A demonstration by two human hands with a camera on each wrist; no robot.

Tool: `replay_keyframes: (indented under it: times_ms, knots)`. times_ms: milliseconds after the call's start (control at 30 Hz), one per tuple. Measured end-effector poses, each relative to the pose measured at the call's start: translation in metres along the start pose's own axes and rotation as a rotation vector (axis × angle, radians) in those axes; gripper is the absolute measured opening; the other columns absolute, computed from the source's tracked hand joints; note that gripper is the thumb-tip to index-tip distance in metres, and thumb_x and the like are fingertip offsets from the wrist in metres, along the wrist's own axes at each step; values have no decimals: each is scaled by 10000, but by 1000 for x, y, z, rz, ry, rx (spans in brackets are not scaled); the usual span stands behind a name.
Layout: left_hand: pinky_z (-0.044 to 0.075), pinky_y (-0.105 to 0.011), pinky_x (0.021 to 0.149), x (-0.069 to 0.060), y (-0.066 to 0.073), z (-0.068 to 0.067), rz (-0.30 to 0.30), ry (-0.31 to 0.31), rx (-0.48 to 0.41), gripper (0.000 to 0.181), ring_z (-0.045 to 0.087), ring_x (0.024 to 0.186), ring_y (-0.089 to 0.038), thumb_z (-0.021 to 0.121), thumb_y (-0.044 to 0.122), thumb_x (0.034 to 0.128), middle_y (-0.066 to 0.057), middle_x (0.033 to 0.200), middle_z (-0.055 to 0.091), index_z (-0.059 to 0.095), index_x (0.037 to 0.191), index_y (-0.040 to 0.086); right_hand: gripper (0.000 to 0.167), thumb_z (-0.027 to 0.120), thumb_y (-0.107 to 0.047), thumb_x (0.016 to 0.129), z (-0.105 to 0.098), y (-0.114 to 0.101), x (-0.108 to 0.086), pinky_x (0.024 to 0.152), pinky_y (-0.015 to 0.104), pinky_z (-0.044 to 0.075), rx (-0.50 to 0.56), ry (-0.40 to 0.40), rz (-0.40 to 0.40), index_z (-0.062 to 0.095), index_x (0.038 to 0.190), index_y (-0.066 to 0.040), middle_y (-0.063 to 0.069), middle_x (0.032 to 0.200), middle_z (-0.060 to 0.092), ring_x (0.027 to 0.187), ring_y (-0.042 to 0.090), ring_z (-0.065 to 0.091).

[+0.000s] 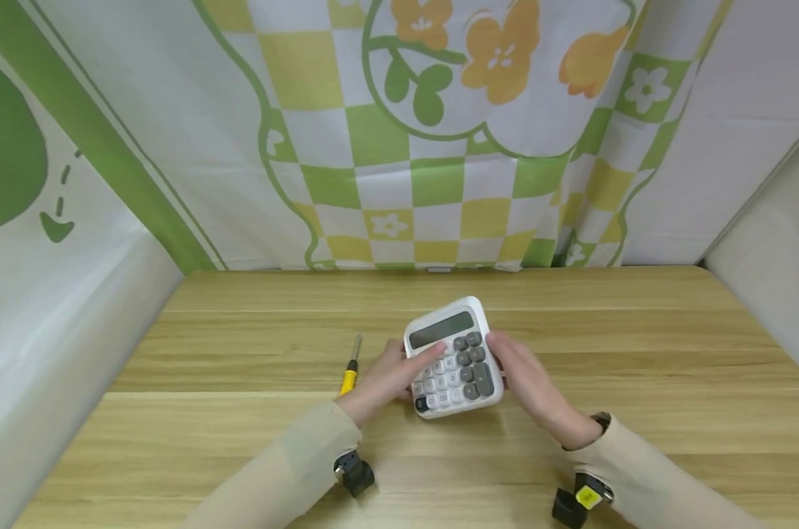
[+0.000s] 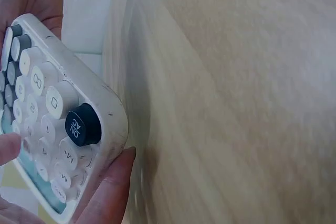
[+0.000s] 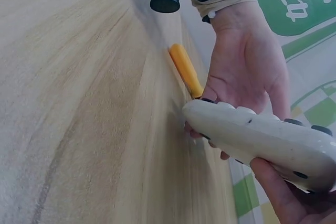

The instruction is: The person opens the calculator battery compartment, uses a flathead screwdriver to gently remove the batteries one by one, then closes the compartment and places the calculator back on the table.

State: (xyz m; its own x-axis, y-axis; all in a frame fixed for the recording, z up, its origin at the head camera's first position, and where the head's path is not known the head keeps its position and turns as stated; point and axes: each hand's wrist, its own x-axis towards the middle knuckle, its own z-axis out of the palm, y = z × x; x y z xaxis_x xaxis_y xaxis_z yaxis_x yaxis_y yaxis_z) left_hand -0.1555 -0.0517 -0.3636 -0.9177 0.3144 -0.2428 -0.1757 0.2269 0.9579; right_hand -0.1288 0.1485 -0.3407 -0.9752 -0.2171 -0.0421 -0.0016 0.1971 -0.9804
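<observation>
A white calculator with round white and grey keys is held above the table, tilted, its dark display at the far end. My left hand grips its left side, thumb lying over the upper keys and fingers beneath. On the opposite side, my right hand holds the right edge, with fingers under the body in the right wrist view. The black ON/AC key faces the left wrist camera. Left of my left hand lies a screwdriver with a yellow handle, partly hidden by the wrist.
The wooden table spreads around both arms. A green, yellow and white patterned curtain hangs along its back edge, with pale cloth walls at both sides. Black camera mounts are strapped to the wrists.
</observation>
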Motion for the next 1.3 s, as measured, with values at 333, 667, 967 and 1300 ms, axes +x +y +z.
replay_keyframes:
  times_ms: [333, 667, 967, 1300]
  knots:
    - [558, -315, 625, -7, 1, -6, -51, 113, 90, 541, 637, 736, -167, 658, 323, 900, -168, 1009, 629, 440, 1219, -55, 447, 290, -187, 1052, -5, 6, 2, 729, 268, 542, -64, 28, 41, 408, 1378, 95, 268, 1194, 588, 984, 174, 605]
    - [541, -303, 607, -9, 6, -13, -57, 167, 225, 543, 594, 703, -168, 673, 252, 889, -163, 977, 607, 434, 1251, -75, 413, 368, -140, 1038, -10, 12, 6, 697, 293, 553, -159, 69, 41, 439, 1359, 110, 268, 1128, 620, 886, 175, 622]
    - [542, -307, 601, -10, 9, -16, -66, 182, 257, 481, 577, 659, -174, 673, 199, 887, -158, 984, 574, 456, 1222, -70, 393, 435, -77, 1008, -16, 21, 9, 683, 276, 560, -212, 63, 21, 451, 1337, 138, 288, 1116, 625, 868, 186, 633]
    - [533, -283, 572, -7, 6, -16, -33, 173, 320, 417, 574, 659, -174, 684, 187, 880, -143, 969, 559, 473, 1159, -39, 367, 480, -53, 983, -19, 27, 11, 701, 296, 571, -223, 79, 44, 501, 1301, 128, 284, 1086, 639, 848, 197, 661]
